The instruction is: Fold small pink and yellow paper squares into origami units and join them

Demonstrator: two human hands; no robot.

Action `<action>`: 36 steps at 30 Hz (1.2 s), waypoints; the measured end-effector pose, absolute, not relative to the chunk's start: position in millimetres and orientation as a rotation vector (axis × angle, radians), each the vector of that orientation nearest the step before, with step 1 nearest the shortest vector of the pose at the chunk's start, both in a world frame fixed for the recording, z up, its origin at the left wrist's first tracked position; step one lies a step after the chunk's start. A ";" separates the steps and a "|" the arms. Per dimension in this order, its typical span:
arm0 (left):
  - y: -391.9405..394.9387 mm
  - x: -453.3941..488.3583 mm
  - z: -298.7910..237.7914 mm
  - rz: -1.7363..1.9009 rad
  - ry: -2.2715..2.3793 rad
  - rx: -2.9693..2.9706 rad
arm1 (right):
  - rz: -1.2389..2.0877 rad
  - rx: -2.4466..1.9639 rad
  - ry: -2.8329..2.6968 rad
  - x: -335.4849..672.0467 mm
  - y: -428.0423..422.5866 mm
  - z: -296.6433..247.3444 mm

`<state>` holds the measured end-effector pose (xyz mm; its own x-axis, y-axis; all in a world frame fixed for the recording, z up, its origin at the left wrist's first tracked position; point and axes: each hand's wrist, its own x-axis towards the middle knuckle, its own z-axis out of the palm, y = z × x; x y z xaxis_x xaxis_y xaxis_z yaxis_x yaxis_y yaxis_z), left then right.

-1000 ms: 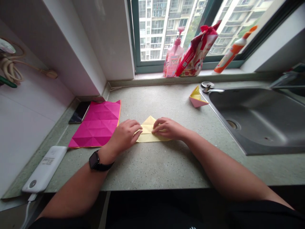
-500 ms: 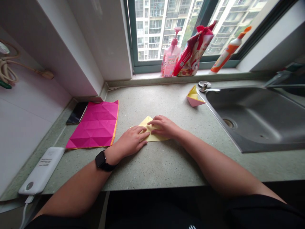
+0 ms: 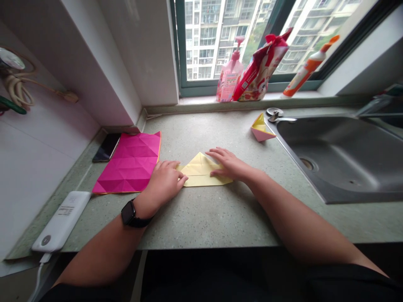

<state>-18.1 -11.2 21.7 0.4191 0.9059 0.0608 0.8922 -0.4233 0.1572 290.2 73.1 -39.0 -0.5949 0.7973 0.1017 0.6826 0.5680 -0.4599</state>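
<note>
The left hand (image 3: pixel 167 179) sits at the left end of the yellow paper (image 3: pixel 200 171) on the counter (image 3: pixel 201 220), grip unclear; the right hand (image 3: pixel 232 165), thumb and fingers apart, covers the right. Pressing evenly should crease crisply.

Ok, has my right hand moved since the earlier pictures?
Yes. Judged against the fixed sink, your right hand has shifted slightly right, toward it.

The folded paper (image 3: pixel 200 170) is pale yellow; the sheet (image 3: pixel 129 163) magenta, edged orange; the countertop (image 3: pixel 204 222) speckled grey-green.
</note>
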 end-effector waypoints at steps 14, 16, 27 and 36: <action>-16.0 -23.5 27.6 0.150 1.698 2.609 | 0.849 -1.213 -2.530 337.8 92.1 -29.9; -17.3 -21.3 28.7 0.128 1.733 2.613 | 0.878 -1.217 -2.542 340.6 94.2 -29.0; -22.0 -12.7 24.9 0.265 1.726 2.689 | 0.771 -1.272 -2.470 345.5 98.4 -29.3; -18.5 -4.2 13.4 0.454 1.131 2.671 | 0.574 -1.079 -2.304 297.6 83.7 -22.0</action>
<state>-4.2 -18.5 13.4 0.6592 0.7250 0.1995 0.6619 -0.6853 0.3038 297.6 83.7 -22.0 -0.5423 0.7921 0.2802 0.5679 0.5914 -0.5725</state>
